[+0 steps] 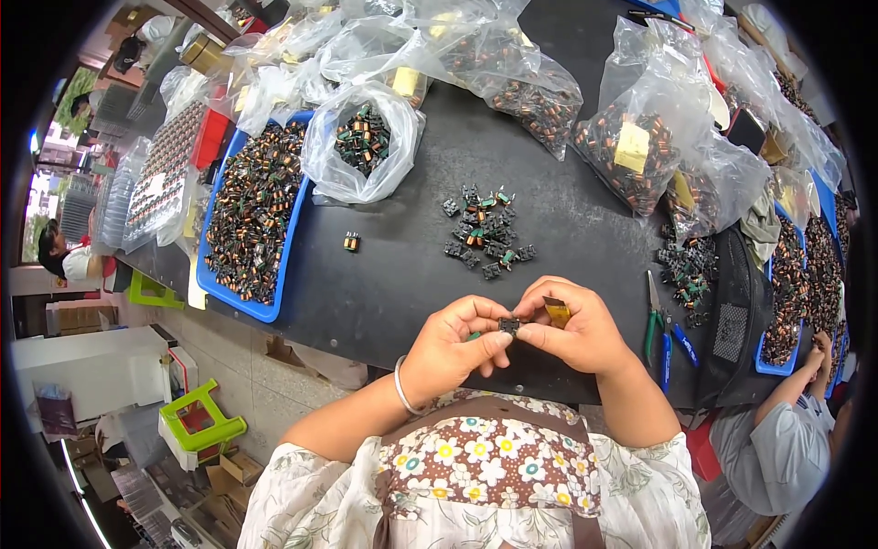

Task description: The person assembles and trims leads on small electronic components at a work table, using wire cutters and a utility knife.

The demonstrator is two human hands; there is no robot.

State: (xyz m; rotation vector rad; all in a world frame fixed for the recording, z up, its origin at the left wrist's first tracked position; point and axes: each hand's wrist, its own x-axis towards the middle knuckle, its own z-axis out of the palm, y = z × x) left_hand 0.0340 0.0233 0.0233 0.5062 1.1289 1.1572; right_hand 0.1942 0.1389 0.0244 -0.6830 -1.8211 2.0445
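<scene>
Black table (567, 220): coil pile (483, 233) beyond both hands' (512, 334) small part (508, 324).

One wide fisheye view here, head-mounted, looking steeply down over the black table (384, 302). It sits close above the hands (512, 339), forearms entering from the lower edge. Beyond the table, edges curve toward the rim.

- Small part (508, 324) pinched between left hand (455, 348) and right hand (576, 331): black.
- Tape strip (556, 311): amber-yellow.
- Bangle (402, 388): silver.
- Table (567, 220): matte black.
- Tray (261, 309): blue; coils (251, 210) in it copper-brown and black.
- Loose pile (482, 233): black, with green and orange bits.
- Apron (494, 457): brown, white-and-yellow flowers.
- Stool (197, 425): lime green.
</scene>
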